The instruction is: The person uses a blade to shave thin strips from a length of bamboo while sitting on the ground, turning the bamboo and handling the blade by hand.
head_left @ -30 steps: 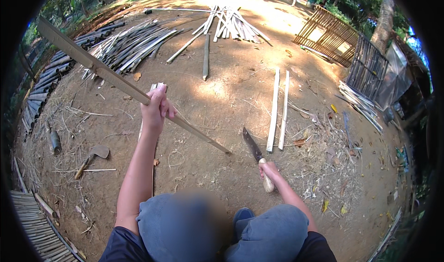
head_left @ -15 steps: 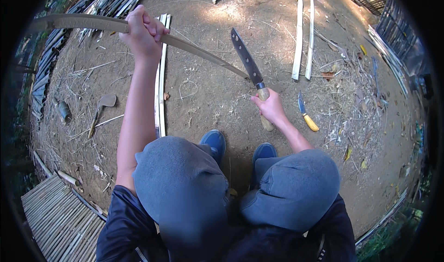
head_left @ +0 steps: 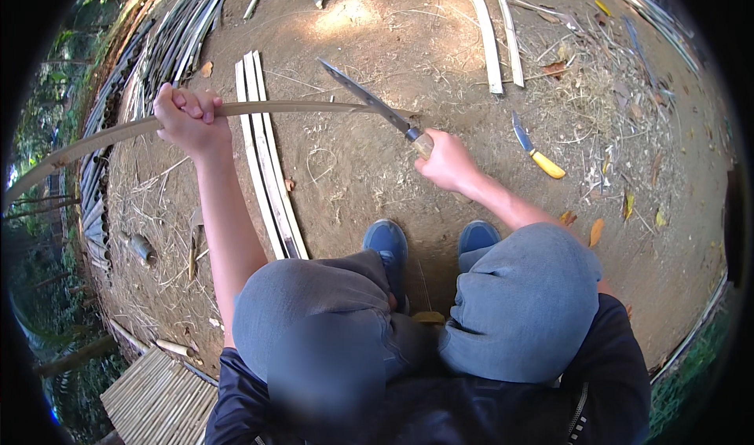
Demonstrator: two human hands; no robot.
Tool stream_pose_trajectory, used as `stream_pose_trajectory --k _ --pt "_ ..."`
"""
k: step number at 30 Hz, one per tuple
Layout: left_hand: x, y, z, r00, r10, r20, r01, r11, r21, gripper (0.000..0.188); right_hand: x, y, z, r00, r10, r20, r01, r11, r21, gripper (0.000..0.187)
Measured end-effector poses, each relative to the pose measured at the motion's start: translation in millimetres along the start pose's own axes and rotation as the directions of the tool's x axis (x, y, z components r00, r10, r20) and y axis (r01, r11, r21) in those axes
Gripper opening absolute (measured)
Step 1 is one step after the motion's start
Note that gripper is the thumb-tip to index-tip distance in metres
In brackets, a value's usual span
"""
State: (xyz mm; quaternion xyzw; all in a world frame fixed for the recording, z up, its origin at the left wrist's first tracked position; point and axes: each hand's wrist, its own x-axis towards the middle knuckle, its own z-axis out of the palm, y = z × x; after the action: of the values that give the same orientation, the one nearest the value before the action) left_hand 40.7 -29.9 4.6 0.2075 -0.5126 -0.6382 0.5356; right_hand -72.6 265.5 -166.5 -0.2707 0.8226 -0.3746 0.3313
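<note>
My left hand is closed round a long, bent bamboo strip. From that fist the strip curves down past the left side of the view, and its other end reaches across in front of me. In my right hand is a knife with a holed, dark blade and a wooden handle. Its blade slants up to the left and crosses the strip near the right-hand end. Whether the edge has cut into the strip, I cannot tell. A smaller knife with a yellow handle lies on the ground to the right.
Pale split bamboo strips lie beyond my left knee, and others lie farther off. Dark bamboo lengths are piled at the far left. A grey cylinder and a slatted bamboo mat are on the near left.
The knife has swung leftward, so its blade now crosses the strip instead of standing at its end. My left hand has moved left and lower, still gripping the strip. The whole view has shifted.
</note>
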Motion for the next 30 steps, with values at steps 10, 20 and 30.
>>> stream_pose_trajectory --k 10,20,30 --pt "-3.4 0.0 1.6 0.996 0.036 -0.078 -0.036 0.999 0.000 0.033 7.7 -9.4 3.3 0.997 -0.077 -0.009 0.076 0.996 -0.056 0.028" --pt "1.9 -6.5 -5.2 0.995 0.045 -0.087 -0.045 0.999 0.005 0.033 6.4 -7.7 10.2 0.985 -0.173 0.023 0.174 0.979 -0.105 0.045" --pt "-3.1 -5.3 7.4 0.997 0.063 -0.046 -0.061 0.998 0.031 0.033 10.2 17.6 10.6 0.999 -0.045 -0.023 0.045 0.999 0.011 0.026"
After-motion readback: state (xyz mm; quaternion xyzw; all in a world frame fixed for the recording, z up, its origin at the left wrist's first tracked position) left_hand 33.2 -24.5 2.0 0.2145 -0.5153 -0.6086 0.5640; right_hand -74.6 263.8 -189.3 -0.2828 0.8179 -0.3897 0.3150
